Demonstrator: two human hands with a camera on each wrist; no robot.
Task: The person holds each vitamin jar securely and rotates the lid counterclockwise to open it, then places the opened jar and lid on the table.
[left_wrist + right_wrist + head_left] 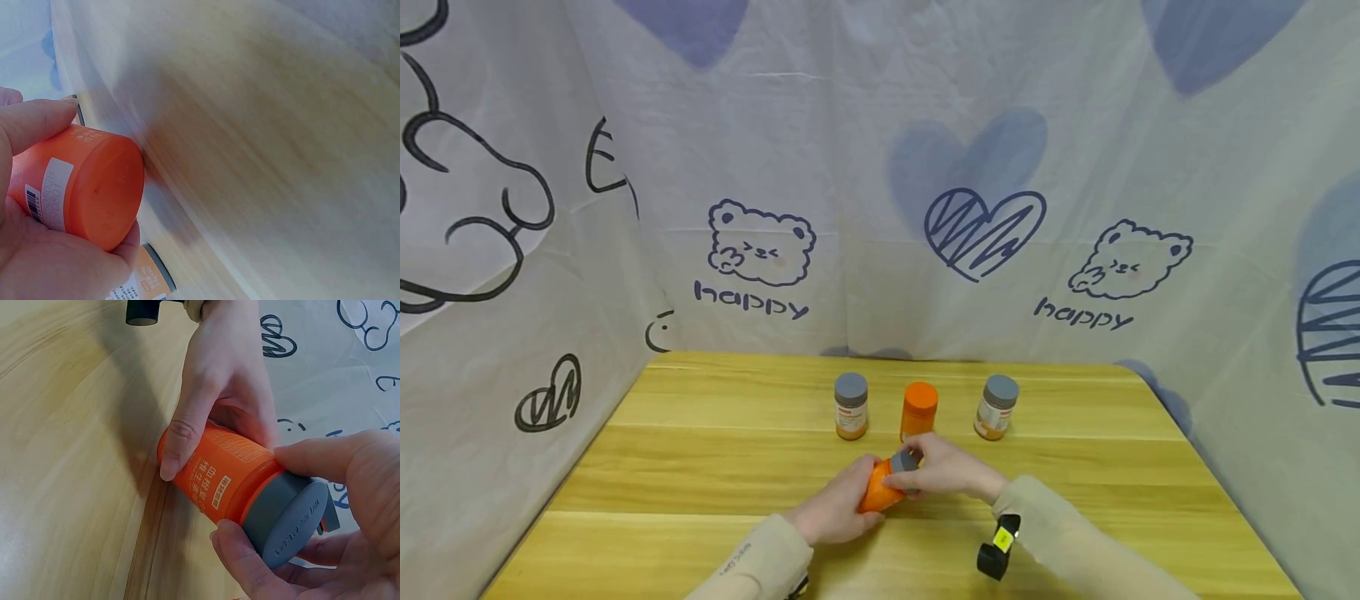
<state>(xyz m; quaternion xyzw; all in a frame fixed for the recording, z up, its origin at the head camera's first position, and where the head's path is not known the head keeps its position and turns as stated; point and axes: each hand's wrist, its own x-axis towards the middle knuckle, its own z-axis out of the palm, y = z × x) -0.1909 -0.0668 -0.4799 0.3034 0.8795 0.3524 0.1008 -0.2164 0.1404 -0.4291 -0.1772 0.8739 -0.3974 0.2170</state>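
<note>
An orange bottle (877, 492) with a grey lid (284, 515) is tilted on its side between my two hands, close over the table. My left hand (841, 507) grips its body from the left, thumb across the top. The right hand (951, 468) pinches around the grey lid with thumb and fingers on opposite sides. In the left wrist view the orange base (111, 194) faces the camera, a white label on its side. White lettering runs down the body in the right wrist view. Just behind my right fingertips stands an all-orange bottle (919, 408), its lower part hidden.
Two grey-lidded jars with pale labels stand behind, one left (851, 408) and one right (996, 410) of the all-orange bottle. The wood-grain table (700, 467) extends around my hands. A white printed cloth (865, 275) hangs at its back and sides.
</note>
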